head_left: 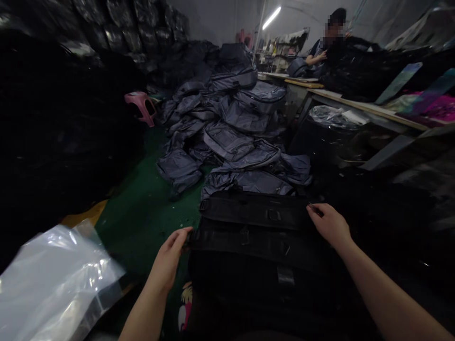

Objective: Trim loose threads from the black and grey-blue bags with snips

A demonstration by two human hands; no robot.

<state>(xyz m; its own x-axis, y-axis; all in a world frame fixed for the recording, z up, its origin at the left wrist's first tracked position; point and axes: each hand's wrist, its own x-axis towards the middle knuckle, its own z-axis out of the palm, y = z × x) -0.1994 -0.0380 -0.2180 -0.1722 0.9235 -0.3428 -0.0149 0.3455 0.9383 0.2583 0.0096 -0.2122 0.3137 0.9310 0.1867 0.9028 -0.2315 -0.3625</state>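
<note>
A black backpack (256,246) lies flat in front of me, straps and buckles facing up. My left hand (169,258) pinches its left edge near a strap end. At the bag's upper right corner, my right hand (330,224) grips the fabric between thumb and fingers. Both forearms reach in from the bottom of the view.
A heap of grey-blue bags (234,128) covers the green floor (142,213) ahead. Clear plastic bags (53,279) lie at lower left. A pink stool (141,105) stands behind, black bundles (53,118) on the left. A person (329,45) sits at a worktable (369,111) on the right.
</note>
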